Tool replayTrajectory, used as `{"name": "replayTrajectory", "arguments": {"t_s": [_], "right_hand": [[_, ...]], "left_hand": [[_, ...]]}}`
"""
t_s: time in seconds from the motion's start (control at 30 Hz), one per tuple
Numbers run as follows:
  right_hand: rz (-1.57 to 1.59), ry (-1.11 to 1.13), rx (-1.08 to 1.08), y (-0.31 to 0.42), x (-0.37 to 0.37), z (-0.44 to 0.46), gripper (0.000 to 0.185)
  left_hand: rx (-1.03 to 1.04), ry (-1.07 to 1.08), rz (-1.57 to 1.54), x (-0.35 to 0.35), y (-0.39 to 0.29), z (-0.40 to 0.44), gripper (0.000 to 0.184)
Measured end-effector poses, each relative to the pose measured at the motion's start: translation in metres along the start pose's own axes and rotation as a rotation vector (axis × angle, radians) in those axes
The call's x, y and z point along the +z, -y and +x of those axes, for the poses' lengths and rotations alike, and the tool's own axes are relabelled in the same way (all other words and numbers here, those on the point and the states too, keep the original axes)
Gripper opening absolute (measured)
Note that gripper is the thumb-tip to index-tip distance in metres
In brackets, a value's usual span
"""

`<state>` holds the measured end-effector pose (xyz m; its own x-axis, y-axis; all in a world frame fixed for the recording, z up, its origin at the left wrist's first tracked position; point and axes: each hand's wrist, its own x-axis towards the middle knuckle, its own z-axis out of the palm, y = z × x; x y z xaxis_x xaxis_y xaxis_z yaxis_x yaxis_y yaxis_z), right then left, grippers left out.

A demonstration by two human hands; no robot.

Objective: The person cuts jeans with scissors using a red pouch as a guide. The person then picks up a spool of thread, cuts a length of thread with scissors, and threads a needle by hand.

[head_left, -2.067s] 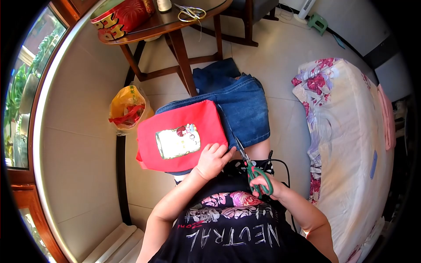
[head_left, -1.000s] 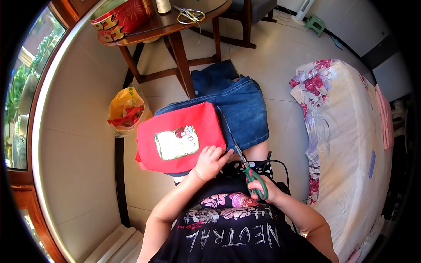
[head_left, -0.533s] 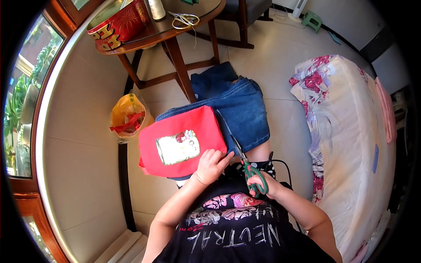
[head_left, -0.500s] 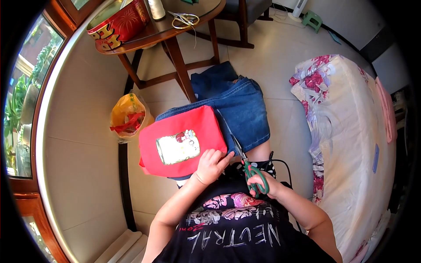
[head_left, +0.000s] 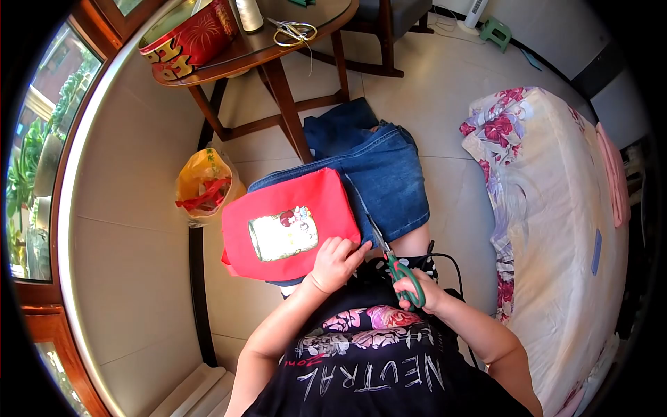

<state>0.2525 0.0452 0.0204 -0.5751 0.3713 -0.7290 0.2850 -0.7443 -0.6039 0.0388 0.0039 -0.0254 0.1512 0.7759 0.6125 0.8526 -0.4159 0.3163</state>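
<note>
A pair of scissors point(head_left: 401, 270) with green handles is in my right hand point(head_left: 425, 292), fingers through the loops. Its blades lie along a cut in the blue denim jeans point(head_left: 392, 177), which are spread over my lap. On top of the denim is a flat red cloth piece point(head_left: 240, 219) with a white printed jar picture. My left hand point(head_left: 335, 264) grips the lower right edge of the red cloth against the denim, one finger reaching toward the blades. What lies under its palm is hidden.
Ahead stands a wooden table point(head_left: 278, 90) with a red tin point(head_left: 201, 42), a thread spool point(head_left: 249, 15) and gold-handled scissors point(head_left: 295, 32). A yellow bag point(head_left: 198, 170) with red scraps sits at left. A bed with a floral cover point(head_left: 549, 208) is at right.
Hardly anything differs. The scissors' handles and my right hand have shifted very slightly, and the whole view has moved a touch. My left hand stays in place on the cloth.
</note>
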Motion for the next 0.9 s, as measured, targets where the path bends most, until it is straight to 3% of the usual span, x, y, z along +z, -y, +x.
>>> {"name": "replayTrajectory", "arguments": {"t_s": [0.23, 0.9], "right_hand": [[-0.056, -0.05, -0.011, 0.004, 0.003, 0.002, 0.022], [-0.012, 0.07, -0.043, 0.006, -0.007, 0.007, 0.026]], "left_hand": [[-0.004, -0.009, -0.01, -0.001, 0.0, -0.001, 0.038], [-0.027, -0.045, -0.04, -0.002, 0.0, -0.001, 0.039]]}}
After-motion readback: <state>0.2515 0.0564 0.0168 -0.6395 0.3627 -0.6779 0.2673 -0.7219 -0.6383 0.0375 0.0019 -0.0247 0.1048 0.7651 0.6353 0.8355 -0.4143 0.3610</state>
